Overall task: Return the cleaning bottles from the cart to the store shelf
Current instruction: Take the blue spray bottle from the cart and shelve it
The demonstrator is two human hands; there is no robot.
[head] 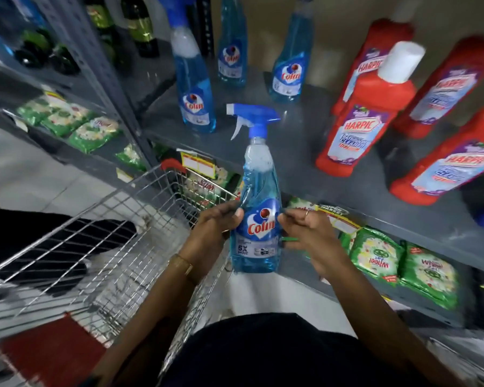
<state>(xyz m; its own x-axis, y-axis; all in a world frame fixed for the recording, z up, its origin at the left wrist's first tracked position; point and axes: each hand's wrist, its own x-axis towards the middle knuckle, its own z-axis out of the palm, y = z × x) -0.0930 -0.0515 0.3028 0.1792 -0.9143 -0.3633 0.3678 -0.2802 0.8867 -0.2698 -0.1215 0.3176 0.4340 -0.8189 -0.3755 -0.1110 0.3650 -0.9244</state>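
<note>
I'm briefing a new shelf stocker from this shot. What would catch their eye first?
First, the blue spray bottle held upright at centre between the left hand and right hand, above the cart edge. Next, the red Harpic bottles on the grey shelf at right, with three more blue bottles standing behind at centre.

This is a shop aisle. Grey metal shelves (pixel 305 141) carry rows of identical blue spray cleaners (pixel 196 88) and red toilet-cleaner bottles (pixel 358 127), green detergent packets (pixel 375 255) fill the shelf below, yellow price tags (pixel 197 164) line the edges, and a wire shopping cart (pixel 95 247) stands alongside.
</note>
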